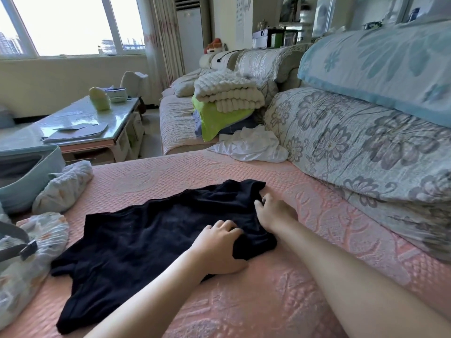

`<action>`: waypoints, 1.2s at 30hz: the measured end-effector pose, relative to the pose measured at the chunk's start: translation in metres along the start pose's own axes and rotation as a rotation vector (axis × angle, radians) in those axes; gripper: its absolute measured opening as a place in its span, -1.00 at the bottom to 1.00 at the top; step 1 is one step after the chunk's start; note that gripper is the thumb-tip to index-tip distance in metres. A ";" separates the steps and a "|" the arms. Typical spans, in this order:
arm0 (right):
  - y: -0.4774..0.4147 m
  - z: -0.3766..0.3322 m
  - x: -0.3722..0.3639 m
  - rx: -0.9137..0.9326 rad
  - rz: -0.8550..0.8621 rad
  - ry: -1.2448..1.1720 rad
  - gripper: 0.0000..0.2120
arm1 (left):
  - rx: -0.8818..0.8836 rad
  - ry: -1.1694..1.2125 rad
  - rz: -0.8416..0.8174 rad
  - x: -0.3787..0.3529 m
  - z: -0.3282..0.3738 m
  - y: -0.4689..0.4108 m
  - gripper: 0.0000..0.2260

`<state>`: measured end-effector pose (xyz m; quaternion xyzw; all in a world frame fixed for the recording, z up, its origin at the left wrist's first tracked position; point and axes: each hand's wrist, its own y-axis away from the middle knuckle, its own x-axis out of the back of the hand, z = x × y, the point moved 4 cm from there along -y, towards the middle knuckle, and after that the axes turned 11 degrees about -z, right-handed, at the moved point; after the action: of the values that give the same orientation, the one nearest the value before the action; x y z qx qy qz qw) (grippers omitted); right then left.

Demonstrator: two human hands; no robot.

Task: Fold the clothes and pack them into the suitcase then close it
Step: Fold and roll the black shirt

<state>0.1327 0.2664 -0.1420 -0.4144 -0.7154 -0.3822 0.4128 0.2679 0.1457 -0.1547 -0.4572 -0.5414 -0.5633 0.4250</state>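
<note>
A black garment (146, 240) lies spread on the pink quilted sofa seat (268, 301). My left hand (219, 247) grips its near right edge, fingers curled into a bunched fold. My right hand (273, 211) pinches the far right edge of the same garment. A pale blue open suitcase (26, 181) stands at the left edge, only partly in view. A white garment (251, 145) lies crumpled at the back of the seat. Patterned light clothes (66, 186) lie beside the suitcase, and another patterned piece (31, 259) sits at the lower left.
Floral cushions (353, 142) rise along the right side. Folded blankets (227, 93) are stacked on the far sofa. A glass coffee table (85, 123) with papers stands to the left. A grey strap with a buckle (22, 247) crosses the lower left.
</note>
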 end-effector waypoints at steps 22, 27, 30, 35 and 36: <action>-0.043 0.078 0.052 0.254 0.205 0.576 -0.77 | -0.177 0.667 0.122 0.032 0.091 -0.062 -0.88; -0.028 0.121 0.052 0.103 0.137 0.750 -0.65 | -0.265 0.544 -0.191 0.017 0.139 -0.067 -0.76; -0.016 0.112 0.058 0.151 0.139 0.632 -0.59 | -0.219 0.686 -0.104 0.019 0.117 -0.059 -0.85; 0.011 0.059 0.046 0.337 0.041 0.341 -0.57 | -0.081 0.433 0.137 0.010 0.049 -0.027 -0.78; 0.017 0.044 0.039 0.370 0.018 0.330 -0.57 | -0.037 0.363 0.147 0.003 0.035 -0.018 -0.75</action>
<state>0.1236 0.3228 -0.1192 -0.2703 -0.6923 -0.3037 0.5962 0.2512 0.1815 -0.1556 -0.3941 -0.4105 -0.6137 0.5473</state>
